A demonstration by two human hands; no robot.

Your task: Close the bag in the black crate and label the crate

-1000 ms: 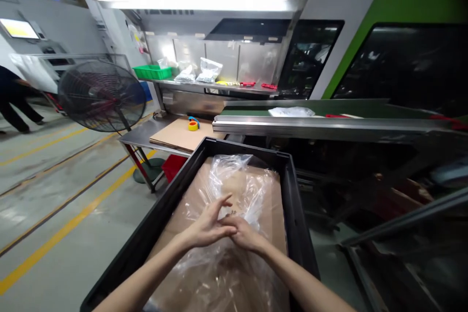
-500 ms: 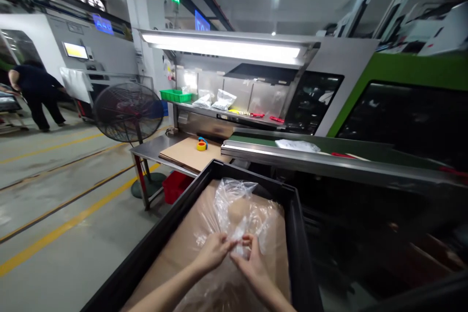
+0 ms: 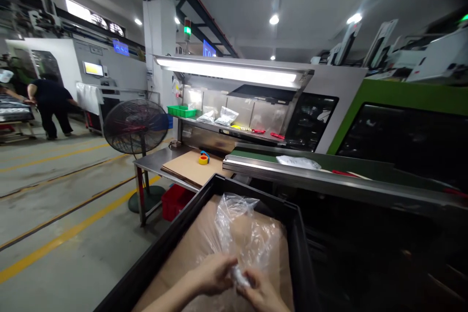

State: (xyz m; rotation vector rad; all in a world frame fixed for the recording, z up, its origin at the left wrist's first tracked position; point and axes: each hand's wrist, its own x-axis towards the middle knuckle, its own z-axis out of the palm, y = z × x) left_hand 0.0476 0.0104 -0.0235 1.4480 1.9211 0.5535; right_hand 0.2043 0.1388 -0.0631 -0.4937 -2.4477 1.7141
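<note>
l hand [image 3: 218, 274] + r hand [image 3: 259, 293] grip clear film [image 3: 240, 277] bunched btwn them, prob vs slipping loose | film atop brown sheet [image 3: 202, 226] in blk bin [image 3: 305, 258]

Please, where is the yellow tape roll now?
In the head view, left of centre, the yellow tape roll lies on the cardboard, beyond the black crate.

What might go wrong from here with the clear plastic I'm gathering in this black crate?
The thin, clear plastic film, bunched between your left hand and right hand, might tear if pulled hard. Its loose, crumpled part could spring open if your grip slackens. Tugging might also shift the flat brown sheet inside the black rectangular crate.
</note>
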